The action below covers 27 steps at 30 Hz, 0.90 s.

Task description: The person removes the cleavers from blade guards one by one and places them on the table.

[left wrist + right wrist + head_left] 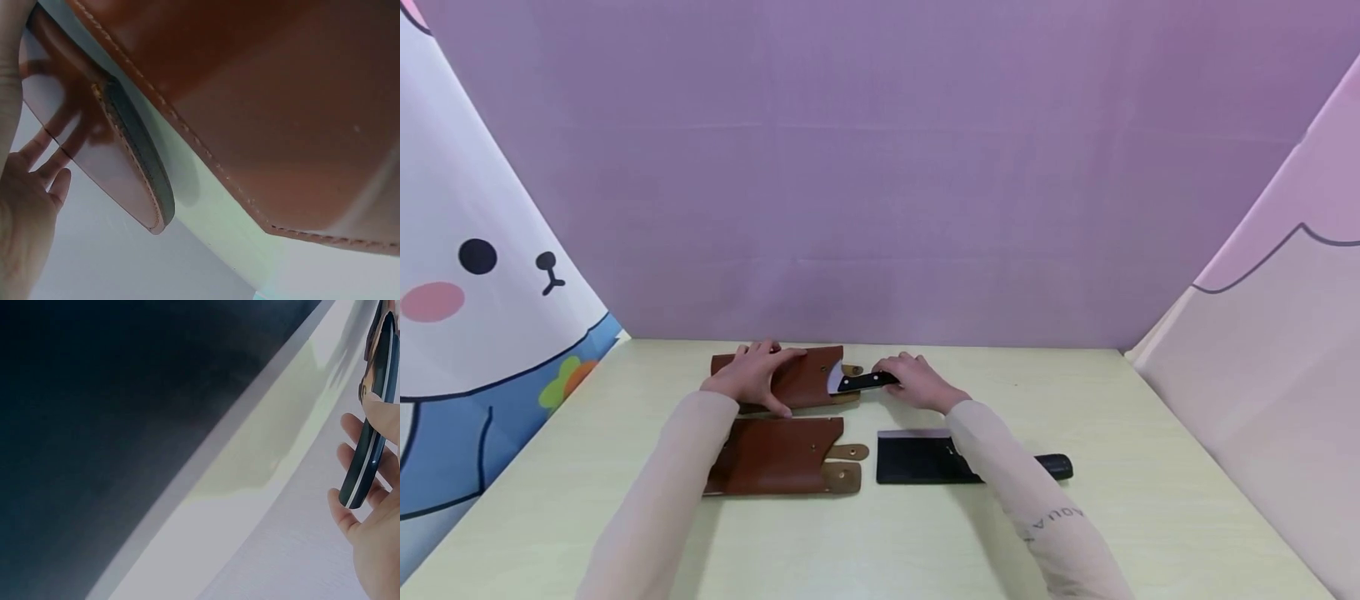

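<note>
My left hand (751, 374) lies spread on the far brown leather sheath (808, 375). In the left wrist view, straight fingertips of the left hand (28, 209) touch the sheath's glossy surface (94, 147). At the sheath's right end, my right hand (917, 383) holds the black riveted handle of a knife (867, 381). Only a small part of the knife's shiny blade shows; the sheath covers the rest. The right wrist view has the thumb and fingers of the right hand (378, 531) around the black handle (362, 465).
Nearer me lies a second brown leather sheath (775, 458) with snap straps at its right. A black-bladed cleaver (917, 460) rests flat beside it, partly hidden under my right forearm. Purple cloth (880, 183) backs the pale table (820, 550).
</note>
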Tool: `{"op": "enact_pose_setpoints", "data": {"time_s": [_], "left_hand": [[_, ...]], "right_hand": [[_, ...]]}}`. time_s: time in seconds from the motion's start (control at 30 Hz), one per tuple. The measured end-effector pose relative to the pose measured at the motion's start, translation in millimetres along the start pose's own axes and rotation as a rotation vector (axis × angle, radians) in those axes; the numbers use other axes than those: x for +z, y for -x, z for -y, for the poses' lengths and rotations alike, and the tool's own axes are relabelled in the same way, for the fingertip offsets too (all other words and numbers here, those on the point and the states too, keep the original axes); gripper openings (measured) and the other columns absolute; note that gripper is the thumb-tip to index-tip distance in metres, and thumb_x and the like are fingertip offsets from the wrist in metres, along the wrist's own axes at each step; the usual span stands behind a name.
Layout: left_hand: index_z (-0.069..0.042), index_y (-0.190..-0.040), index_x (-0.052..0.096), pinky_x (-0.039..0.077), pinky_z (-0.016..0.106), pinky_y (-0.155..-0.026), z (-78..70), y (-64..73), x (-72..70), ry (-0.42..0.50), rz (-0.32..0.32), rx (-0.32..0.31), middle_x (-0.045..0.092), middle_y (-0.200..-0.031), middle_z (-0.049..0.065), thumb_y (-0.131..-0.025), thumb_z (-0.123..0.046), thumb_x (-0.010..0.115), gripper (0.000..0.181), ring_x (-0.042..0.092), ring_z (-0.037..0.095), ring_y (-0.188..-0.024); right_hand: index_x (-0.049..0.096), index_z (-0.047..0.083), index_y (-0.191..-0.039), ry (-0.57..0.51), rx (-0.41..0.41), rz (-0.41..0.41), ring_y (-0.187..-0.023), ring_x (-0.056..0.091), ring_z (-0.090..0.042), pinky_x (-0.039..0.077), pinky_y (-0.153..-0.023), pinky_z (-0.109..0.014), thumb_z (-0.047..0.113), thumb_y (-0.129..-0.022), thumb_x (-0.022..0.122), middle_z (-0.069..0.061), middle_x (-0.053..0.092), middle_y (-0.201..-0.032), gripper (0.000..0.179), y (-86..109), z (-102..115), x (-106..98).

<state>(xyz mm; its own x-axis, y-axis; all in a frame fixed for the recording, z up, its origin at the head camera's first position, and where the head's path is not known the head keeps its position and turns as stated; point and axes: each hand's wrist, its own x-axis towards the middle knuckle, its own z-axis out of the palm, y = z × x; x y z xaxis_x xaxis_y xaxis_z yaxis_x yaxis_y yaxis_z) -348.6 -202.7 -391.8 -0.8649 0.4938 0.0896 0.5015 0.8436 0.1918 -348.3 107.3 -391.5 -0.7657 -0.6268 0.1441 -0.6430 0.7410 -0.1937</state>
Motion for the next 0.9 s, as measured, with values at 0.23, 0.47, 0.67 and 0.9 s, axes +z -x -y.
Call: {"op": "enact_pose_setpoints", "data": {"time_s": [0.23, 0.47, 0.67, 0.9], "left_hand": [[-0.022, -0.141, 0.036, 0.025, 0.059, -0.094, -4.7, 3.2, -7.4, 0.006, -0.012, 0.014, 0.041, -0.129, 0.017, -0.052, -0.058, 0.080, 0.105, 0.038, 0.037, -0.116], [-0.026, -0.141, 0.034, 0.025, 0.057, -0.095, -5.2, 4.3, -12.7, -0.001, -0.006, 0.005, 0.040, -0.130, 0.014, -0.053, -0.059, 0.079, 0.104, 0.038, 0.037, -0.117], [-0.027, -0.141, 0.035, 0.024, 0.056, -0.094, -5.5, 5.8, -14.8, 0.009, 0.001, 0.010, 0.040, -0.130, 0.014, -0.055, -0.058, 0.079, 0.102, 0.037, 0.036, -0.117], [-0.027, -0.140, 0.036, 0.024, 0.056, -0.093, -8.2, 9.8, -18.1, -0.001, 0.002, 0.017, 0.040, -0.129, 0.013, -0.055, -0.057, 0.080, 0.101, 0.036, 0.036, -0.118]], "right_hand": [[0.060, 0.014, -0.113, -0.013, -0.025, -0.022, -0.089, 0.051, -0.017, 0.036, -0.075, -0.036, 0.014, -0.086, 0.062, -0.001, 0.064, -0.109, 0.026, 3.7, 2.0, -4.3], [0.058, 0.014, -0.115, -0.013, -0.036, -0.020, -0.088, 0.049, -0.015, 0.036, -0.076, -0.035, 0.016, -0.088, 0.059, 0.000, 0.062, -0.108, 0.027, 7.1, 4.0, -9.7], [0.058, 0.013, -0.115, -0.031, -0.028, -0.020, -0.089, 0.049, -0.014, 0.036, -0.078, -0.035, 0.017, -0.088, 0.058, 0.001, 0.062, -0.108, 0.027, 9.5, 4.2, -11.1], [0.057, 0.013, -0.113, -0.064, -0.046, -0.042, -0.091, 0.049, -0.015, 0.036, -0.079, -0.035, 0.016, -0.087, 0.058, 0.001, 0.062, -0.106, 0.026, 13.0, 5.7, -11.3]]}}
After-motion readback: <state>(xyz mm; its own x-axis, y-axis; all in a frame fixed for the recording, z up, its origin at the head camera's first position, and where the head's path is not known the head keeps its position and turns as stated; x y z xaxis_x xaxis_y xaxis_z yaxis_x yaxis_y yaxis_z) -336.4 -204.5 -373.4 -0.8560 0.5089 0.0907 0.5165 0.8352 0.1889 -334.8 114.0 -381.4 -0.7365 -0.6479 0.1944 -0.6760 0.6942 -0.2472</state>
